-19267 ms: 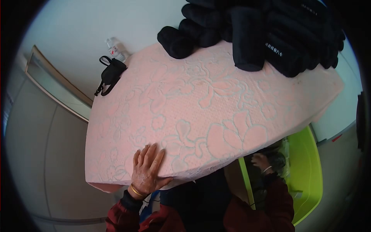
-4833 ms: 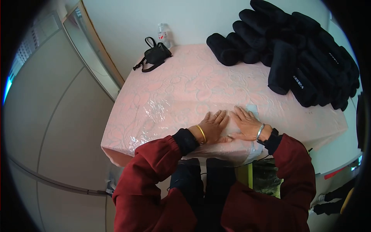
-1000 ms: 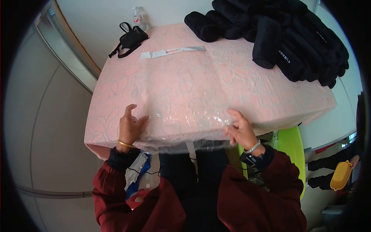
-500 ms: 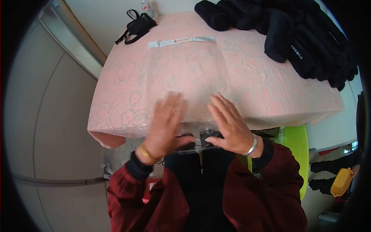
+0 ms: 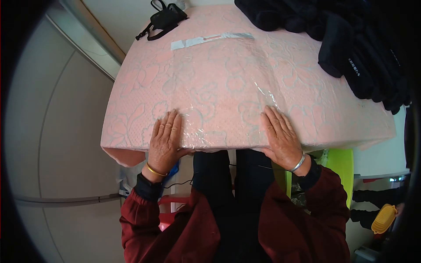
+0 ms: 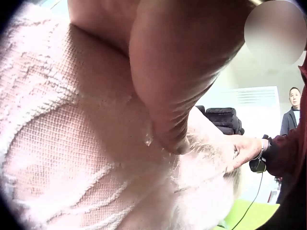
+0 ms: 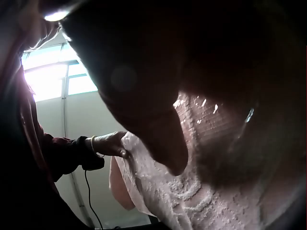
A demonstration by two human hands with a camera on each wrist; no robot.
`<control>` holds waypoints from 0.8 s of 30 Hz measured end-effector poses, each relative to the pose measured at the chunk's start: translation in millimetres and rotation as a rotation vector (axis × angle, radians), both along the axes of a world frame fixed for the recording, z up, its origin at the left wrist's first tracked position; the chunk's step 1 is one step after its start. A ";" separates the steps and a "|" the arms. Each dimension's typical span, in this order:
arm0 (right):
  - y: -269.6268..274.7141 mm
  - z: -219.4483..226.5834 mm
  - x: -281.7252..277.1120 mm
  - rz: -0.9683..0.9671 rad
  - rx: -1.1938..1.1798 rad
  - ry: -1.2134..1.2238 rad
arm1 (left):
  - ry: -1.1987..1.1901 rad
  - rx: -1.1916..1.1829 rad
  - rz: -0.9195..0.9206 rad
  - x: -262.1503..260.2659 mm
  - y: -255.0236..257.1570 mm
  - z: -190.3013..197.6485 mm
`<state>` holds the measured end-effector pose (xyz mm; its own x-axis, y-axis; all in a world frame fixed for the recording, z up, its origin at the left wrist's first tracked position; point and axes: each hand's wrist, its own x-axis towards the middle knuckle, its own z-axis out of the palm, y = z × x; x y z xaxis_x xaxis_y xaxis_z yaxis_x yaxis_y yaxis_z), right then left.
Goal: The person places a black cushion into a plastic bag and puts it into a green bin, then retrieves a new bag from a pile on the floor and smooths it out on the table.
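Observation:
A clear plastic bag [image 5: 219, 94] lies flat and lengthwise on the pink patterned tablecloth [image 5: 131, 92], shining in places. A whitish strip [image 5: 193, 42] runs across its far end. My left hand [image 5: 164, 142] rests palm down at the table's near edge, beside the bag's left side, fingers straight and pointing away. My right hand [image 5: 284, 139] lies the same way on the bag's right side, its thumb at the table edge. In the left wrist view, the left thumb [image 6: 168, 110] reaches down by the cloth's edge. The right wrist view is dark, with the palm hidden.
Dark padded rolls [image 5: 337, 44] with pale lettering are heaped at the back right. A black strap pouch [image 5: 169, 17] sits at the back left. Below the table's right side stands a green bin [image 5: 344, 168]. Another person holds a yellow basket [image 5: 383, 219] at far right.
Earlier my right hand was in the bin, then both hands pressed together on the plastic. The bag has since been spread out. Just now my hands moved apart and came down at the table edge.

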<state>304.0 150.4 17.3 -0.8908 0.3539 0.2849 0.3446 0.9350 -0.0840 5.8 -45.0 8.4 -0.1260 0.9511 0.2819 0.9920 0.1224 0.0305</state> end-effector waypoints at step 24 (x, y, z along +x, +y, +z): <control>-17.7 30.2 17.7 0.087 -0.087 0.097 | -0.244 0.088 -0.347 104.6 28.5 38.8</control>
<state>321.7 132.7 47.5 -0.8887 0.3041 0.3430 0.2493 0.9486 -0.1950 110.4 -16.5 47.1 0.1236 0.9225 0.3657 0.9363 -0.2305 0.2650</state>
